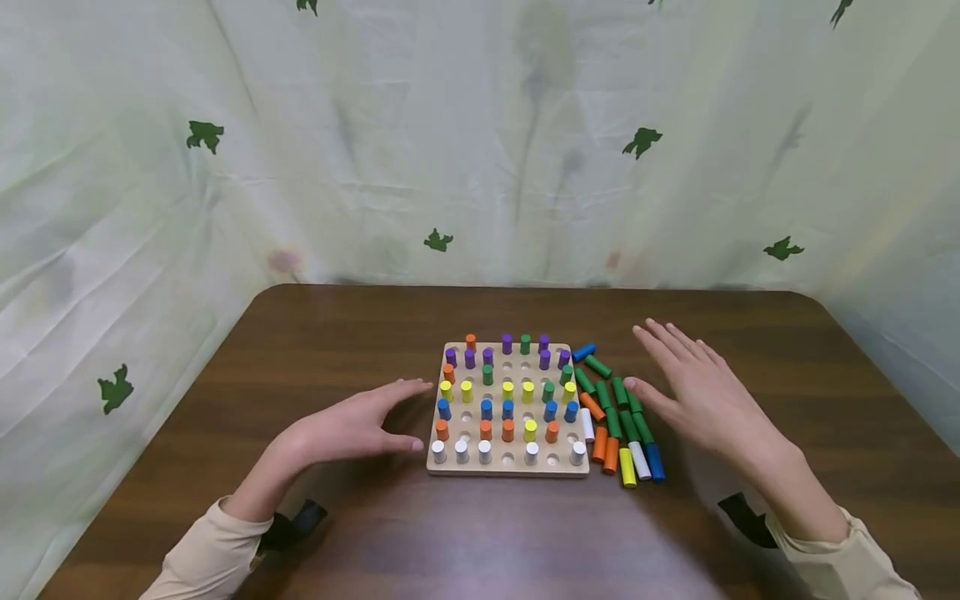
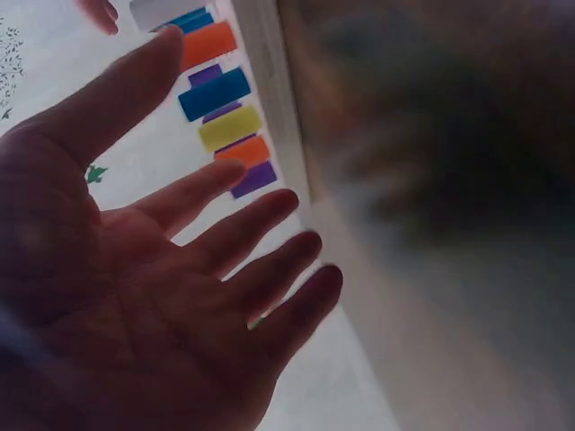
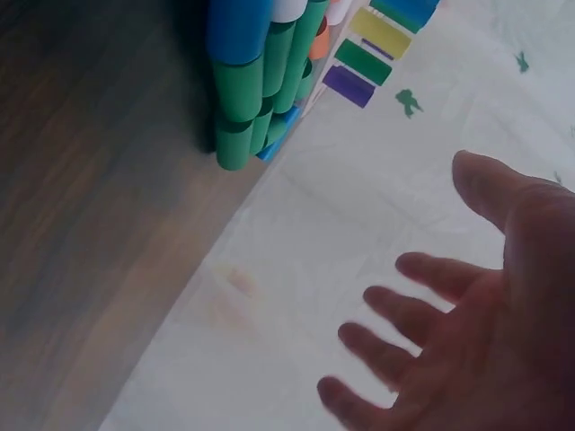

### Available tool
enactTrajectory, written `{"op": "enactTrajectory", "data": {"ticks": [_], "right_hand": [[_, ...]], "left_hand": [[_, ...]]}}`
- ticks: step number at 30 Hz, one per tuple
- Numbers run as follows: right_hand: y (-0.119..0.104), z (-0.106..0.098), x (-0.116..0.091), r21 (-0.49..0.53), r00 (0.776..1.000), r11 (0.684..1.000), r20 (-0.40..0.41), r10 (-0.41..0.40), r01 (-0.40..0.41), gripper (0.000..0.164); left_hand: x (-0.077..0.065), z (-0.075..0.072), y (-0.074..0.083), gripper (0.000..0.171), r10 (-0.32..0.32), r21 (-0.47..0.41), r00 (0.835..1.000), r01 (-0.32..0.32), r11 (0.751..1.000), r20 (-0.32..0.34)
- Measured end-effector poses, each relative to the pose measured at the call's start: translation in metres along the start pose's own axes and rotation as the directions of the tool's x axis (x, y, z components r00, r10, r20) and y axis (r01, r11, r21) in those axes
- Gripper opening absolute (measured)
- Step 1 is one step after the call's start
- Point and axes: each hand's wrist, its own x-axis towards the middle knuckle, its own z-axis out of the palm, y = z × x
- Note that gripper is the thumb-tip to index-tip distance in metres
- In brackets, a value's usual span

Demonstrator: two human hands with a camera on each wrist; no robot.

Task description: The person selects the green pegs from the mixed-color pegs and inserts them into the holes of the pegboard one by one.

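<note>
A wooden pegboard (image 1: pixel 506 468) lies in the middle of the table, with white, orange, blue, yellow, green and purple pegs standing in rows and several bare holes among them. My left hand (image 1: pixel 356 425) is at the board's left edge, fingers extended and thumb apart, holding nothing. In the left wrist view, its fingers (image 2: pixel 269 233) spread beside the rows of pegs. To the right of the board, my right hand (image 1: pixel 705 400) hovers with straight fingers and an empty palm. Loose green pegs (image 1: pixel 603 394) lie between that hand and the board, with orange, white, yellow and blue ones.
The brown wooden table (image 1: pixel 337 333) extends around the board on all sides. A pale curtain (image 1: pixel 480 167) with green leaf shapes hangs behind the table and along both sides. Dark bands (image 1: pixel 746 518) show at both wrists, below the light sleeves (image 1: pixel 840 558).
</note>
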Motion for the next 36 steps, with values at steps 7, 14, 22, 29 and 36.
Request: {"op": "enactTrajectory", "data": {"ticks": [7, 14, 22, 29, 36], "right_hand": [[0.002, -0.001, 0.003, 0.111, 0.997, 0.992, -0.064, -0.052, 0.059, 0.065], [0.008, 0.001, 0.007, 0.257, 0.994, 0.963, -0.097, -0.052, 0.076, 0.050], [0.018, 0.009, 0.013, 0.350, 0.999, 0.937, -0.044, 0.022, -0.005, 0.034], [0.033, 0.019, 0.017, 0.425, 0.999, 0.904, 0.010, 0.047, -0.047, 0.027], [0.043, 0.026, 0.024, 0.426, 0.996, 0.903, 0.084, 0.021, -0.055, 0.025]], "left_hand": [[0.007, 0.009, -0.003, 0.083, -0.020, -0.045, 0.999, 0.022, 0.999, 0.033], [0.009, 0.009, -0.001, 0.085, -0.028, -0.034, 0.999, 0.029, 0.999, 0.033], [0.010, 0.011, 0.001, 0.083, -0.050, -0.026, 0.998, 0.051, 0.998, 0.023], [0.013, 0.013, -0.001, 0.083, -0.050, -0.025, 0.998, 0.050, 0.998, 0.029], [0.014, 0.014, -0.002, 0.083, -0.039, -0.040, 0.999, 0.040, 0.998, 0.024]]}}
